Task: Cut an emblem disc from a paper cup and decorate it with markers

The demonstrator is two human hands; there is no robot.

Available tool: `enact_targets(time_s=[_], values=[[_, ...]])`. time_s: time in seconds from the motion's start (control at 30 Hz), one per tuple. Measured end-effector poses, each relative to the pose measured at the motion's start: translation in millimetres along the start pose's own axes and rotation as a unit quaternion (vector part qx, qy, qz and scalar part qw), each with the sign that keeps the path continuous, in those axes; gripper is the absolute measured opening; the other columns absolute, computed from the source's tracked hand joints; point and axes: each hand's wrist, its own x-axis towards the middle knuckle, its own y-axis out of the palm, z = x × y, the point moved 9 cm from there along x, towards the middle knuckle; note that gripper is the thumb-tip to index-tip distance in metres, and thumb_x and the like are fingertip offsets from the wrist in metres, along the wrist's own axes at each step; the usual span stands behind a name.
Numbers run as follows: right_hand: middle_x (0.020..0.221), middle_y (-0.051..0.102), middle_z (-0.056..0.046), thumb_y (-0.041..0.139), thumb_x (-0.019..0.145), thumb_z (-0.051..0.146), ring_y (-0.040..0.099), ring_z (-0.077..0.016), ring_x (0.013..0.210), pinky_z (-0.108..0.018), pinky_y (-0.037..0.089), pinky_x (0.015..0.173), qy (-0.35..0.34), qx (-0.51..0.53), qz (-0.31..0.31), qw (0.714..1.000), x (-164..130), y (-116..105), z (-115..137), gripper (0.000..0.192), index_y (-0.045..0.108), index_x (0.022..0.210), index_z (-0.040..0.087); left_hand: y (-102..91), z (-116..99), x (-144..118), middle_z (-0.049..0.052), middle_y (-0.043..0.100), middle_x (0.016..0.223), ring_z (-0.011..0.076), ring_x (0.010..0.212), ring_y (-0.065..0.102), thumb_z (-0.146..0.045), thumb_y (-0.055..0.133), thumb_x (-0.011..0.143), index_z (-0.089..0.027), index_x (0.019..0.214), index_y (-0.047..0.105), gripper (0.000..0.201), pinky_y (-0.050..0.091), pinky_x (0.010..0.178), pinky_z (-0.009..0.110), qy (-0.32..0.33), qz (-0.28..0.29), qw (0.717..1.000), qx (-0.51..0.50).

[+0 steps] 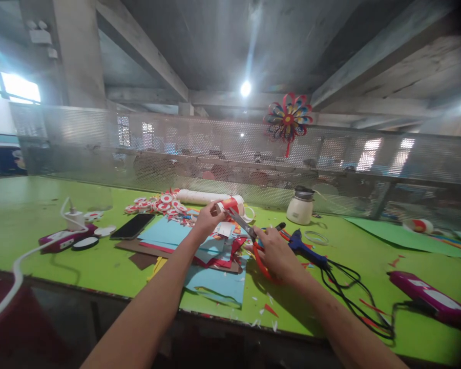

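Two bare forearms reach in from the bottom edge, over the near rim of the green table point(61, 256). The right hand point(278, 253) is closed around the red handles of a pair of scissors point(249, 238), fingers through the loops, the blades pointing up and to the left. The left hand point(207, 218) pinches a small red-and-white paper piece point(230, 205) between thumb and fingertips, holding it raised above the table; the scissor blades meet this piece at its lower edge. Whether the blades are apart or together cannot be told at this size.

Beneath both hands lies a loose pile of coloured paper sheets point(215, 282), mostly light blue with red and brown among them, and small paper scraps are scattered on the table toward the near edge. Just beyond the left hand sits a cluster of round red-and-white paper discs point(157, 205) beside a white paper roll point(200, 196). A black phone point(132, 226) lies flat to the left of the pile. To the right of the scissors rests a blue glue gun point(303, 248) with a black cable trailing away, and farther back stands a white jar point(300, 207). A paper flower point(289, 119) hangs on the mesh fence behind the table.
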Motion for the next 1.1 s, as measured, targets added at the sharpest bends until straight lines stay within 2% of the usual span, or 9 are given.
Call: enact_targets(time_s=[0.13,0.2,0.37,0.53,0.73,0.87,1.1], values=[[0.099,0.061,-0.018,0.046,0.095,0.036,0.058,-0.0292,0.093,-0.035,0.044,0.083,0.008,-0.013,0.006,1.000,0,0,-2,0.045,0.054,0.132,0.011,-2.0,3,2,0.005,0.071,0.087,0.0212,0.084,0.066,-0.024,0.078,0.061,-0.015,0.108,0.065,0.050,0.052,0.076,0.032,0.009,-0.007,1.000,0.011],[0.099,0.063,-0.017,0.044,0.094,0.026,0.060,-0.0286,0.092,-0.034,0.044,0.082,0.016,-0.016,0.011,1.000,0,0,-4,0.043,0.053,0.134,0.012,-2.5,4,3,0.005,0.071,0.088,0.0211,0.085,0.066,-0.024,0.079,0.060,-0.015,0.109,0.065,0.052,0.051,0.077,0.032,0.014,-0.009,1.000,0.014],[0.101,0.066,-0.016,0.042,0.087,0.008,0.063,-0.0267,0.093,-0.031,0.043,0.080,0.030,-0.008,0.023,0.999,1,3,-9,0.051,0.051,0.137,0.014,-0.7,2,2,0.006,0.072,0.091,0.0214,0.086,0.066,-0.026,0.081,0.060,-0.015,0.108,0.066,0.052,0.050,0.081,0.034,0.020,-0.013,1.000,0.008],[0.109,0.068,-0.017,0.042,0.088,0.011,0.064,-0.0275,0.098,-0.032,0.043,0.082,0.031,0.010,0.024,0.999,2,2,-9,0.048,0.054,0.135,0.015,-0.6,-2,0,0.004,0.071,0.087,0.0199,0.085,0.065,-0.025,0.082,0.059,-0.015,0.104,0.068,0.048,0.049,0.083,0.033,0.017,-0.023,1.000,-0.007],[0.104,0.074,-0.011,0.048,0.086,0.013,0.066,-0.0256,0.098,-0.029,0.044,0.081,0.026,0.046,0.021,0.998,2,-1,-8,0.045,0.060,0.128,0.022,-1.0,6,2,0.004,0.069,0.086,0.0193,0.083,0.064,-0.027,0.083,0.059,-0.014,0.111,0.065,0.056,0.050,0.079,0.032,-0.009,-0.018,0.998,-0.059],[0.103,0.075,-0.009,0.046,0.086,0.013,0.068,-0.0251,0.095,-0.030,0.046,0.079,0.010,0.076,0.025,0.997,3,0,-5,0.042,0.064,0.123,0.024,-2.1,11,2,0.005,0.068,0.089,0.0195,0.081,0.065,-0.033,0.077,0.063,-0.014,0.111,0.066,0.052,0.051,0.075,0.033,-0.034,-0.020,0.993,-0.107],[0.087,0.076,-0.011,0.043,0.087,0.014,0.070,-0.0258,0.080,-0.032,0.047,0.071,-0.007,0.113,0.043,0.993,4,10,-8,0.037,0.068,0.114,0.017,-5.0,12,3,0.005,0.068,0.083,0.0184,0.079,0.064,-0.025,0.078,0.058,-0.012,0.110,0.067,0.055,0.050,0.074,0.031,-0.047,-0.029,0.987,-0.148]])
